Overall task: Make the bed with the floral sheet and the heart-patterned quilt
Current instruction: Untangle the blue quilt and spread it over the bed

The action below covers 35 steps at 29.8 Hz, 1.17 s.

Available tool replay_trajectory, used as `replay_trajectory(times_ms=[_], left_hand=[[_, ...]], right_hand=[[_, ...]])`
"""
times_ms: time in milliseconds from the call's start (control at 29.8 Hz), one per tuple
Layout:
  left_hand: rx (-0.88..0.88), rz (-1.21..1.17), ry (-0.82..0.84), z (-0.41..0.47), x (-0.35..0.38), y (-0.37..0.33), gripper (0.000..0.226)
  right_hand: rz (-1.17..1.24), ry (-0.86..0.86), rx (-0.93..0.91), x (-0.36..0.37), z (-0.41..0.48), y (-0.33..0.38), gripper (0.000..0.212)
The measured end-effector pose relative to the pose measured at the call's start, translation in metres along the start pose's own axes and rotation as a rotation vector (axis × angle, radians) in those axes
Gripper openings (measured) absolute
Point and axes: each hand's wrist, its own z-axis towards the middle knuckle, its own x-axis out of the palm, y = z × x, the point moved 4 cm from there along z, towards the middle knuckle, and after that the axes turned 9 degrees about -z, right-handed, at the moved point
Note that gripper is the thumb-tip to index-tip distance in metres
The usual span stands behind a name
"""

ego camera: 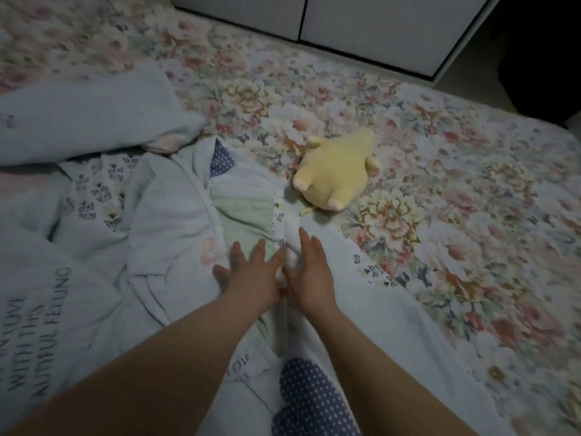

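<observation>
The left hand (pixel 248 275) and right hand (pixel 311 275) rest side by side on the bunched quilt (pixel 176 221), just short of the yellow plush toy (pixel 333 171). Their fingers (pixel 304 237) are straight and spread, gripping nothing. The quilt's edge runs just beside the toy; beyond it the floral sheet (pixel 440 184) spreads open to the white cabinet (pixel 361 23).

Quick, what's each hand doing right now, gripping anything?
Left hand: open, fingers spread over the quilt, holding nothing.
Right hand: open, fingers straight, holding nothing.

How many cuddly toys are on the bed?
1: the soft yellow plush toy lies on the floral sheet beside the rumpled pale-blue quilt. More could hide under the quilt.
</observation>
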Motion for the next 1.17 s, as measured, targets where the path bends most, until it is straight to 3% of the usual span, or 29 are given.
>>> replay_trajectory(times_ms=[101,168,235,302,402,536,637,670,737,838,939,1073,1173], left_hand=[[-0.080,-0.108,0.098,0.012,0.026,0.006,0.100],[-0.060,-0.079,0.068,0.012,0.025,0.002,0.104],[-0.082,-0.057,0.081,0.026,0.050,0.012,0.104],[-0.051,-0.074,0.102,0.025,0.059,0.012,0.104],[-0.025,-0.083,0.098,0.031,0.055,0.020,0.096],[-0.008,-0.224,0.055,0.041,0.035,0.037,0.061],[-0.139,-0.576,-0.135,0.033,0.002,0.051,0.067],[-0.111,-0.643,-0.202,0.029,-0.009,0.053,0.075],[0.082,-0.557,-0.279,0.016,-0.025,0.041,0.093],[0.365,-0.296,-0.253,-0.011,-0.037,-0.006,0.113],[0.380,-0.216,-0.083,-0.021,-0.022,-0.031,0.106],[0.189,-0.231,-0.115,-0.026,0.002,-0.013,0.060],[0.091,-0.419,-0.181,-0.047,0.008,0.004,0.048]], right_hand=[[-0.377,-0.282,-0.058,-0.017,0.026,0.007,0.076],[-0.605,-0.434,-0.104,-0.040,0.049,0.024,0.078],[-0.655,-0.323,-0.043,-0.015,0.089,0.006,0.067],[-0.642,-0.248,-0.020,-0.020,0.110,-0.005,0.045],[-0.591,-0.314,-0.075,-0.016,0.123,-0.004,0.026],[-0.409,-0.443,-0.254,0.006,0.064,0.009,0.032],[-0.331,-0.407,-0.267,0.025,0.004,-0.005,0.046],[-0.325,-0.379,-0.259,0.027,-0.013,-0.008,0.049],[-0.304,-0.326,-0.270,0.034,-0.043,-0.012,0.044],[-0.208,-0.173,-0.324,0.037,-0.080,-0.010,0.023],[-0.168,-0.041,-0.393,0.041,-0.106,-0.005,0.010],[-0.001,-0.113,-0.188,0.036,-0.123,-0.017,0.015],[0.120,-0.198,0.060,0.030,-0.141,-0.008,0.018]])
